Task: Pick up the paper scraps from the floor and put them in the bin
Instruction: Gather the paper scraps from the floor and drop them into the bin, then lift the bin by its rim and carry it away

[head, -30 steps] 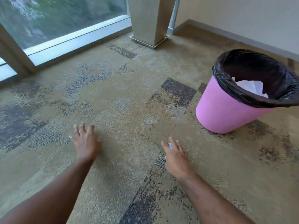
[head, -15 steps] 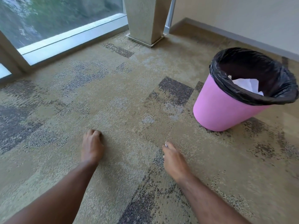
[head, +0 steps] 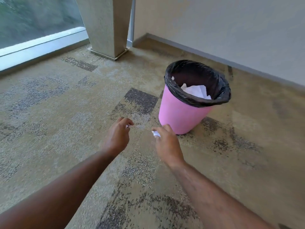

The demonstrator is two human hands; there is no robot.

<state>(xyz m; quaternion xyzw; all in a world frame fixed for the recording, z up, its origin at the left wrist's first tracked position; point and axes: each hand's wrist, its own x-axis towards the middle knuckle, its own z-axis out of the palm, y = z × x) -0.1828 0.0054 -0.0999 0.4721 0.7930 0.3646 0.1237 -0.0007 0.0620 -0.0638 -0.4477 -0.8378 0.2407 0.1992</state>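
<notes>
A pink bin (head: 183, 116) with a black liner stands on the carpet to the right of centre, with white crumpled paper (head: 196, 91) inside it. My right hand (head: 166, 142) is raised just left of the bin's base, fingers closed on a small white paper scrap (head: 156, 134). My left hand (head: 118, 136) is raised beside it, fingers curled around a tiny white scrap (head: 127, 126) that barely shows at the fingertips.
Patterned beige and grey carpet (head: 66, 113) covers the floor. A concrete column (head: 105, 25) stands at the back, a low window (head: 38, 22) at the back left, and a wall with a skirting board (head: 231, 63) behind the bin.
Both hands have lifted off the carpet, closed on scraps, and moved right toward the bin. The view has risen and swung so the bin sits nearer the centre.
</notes>
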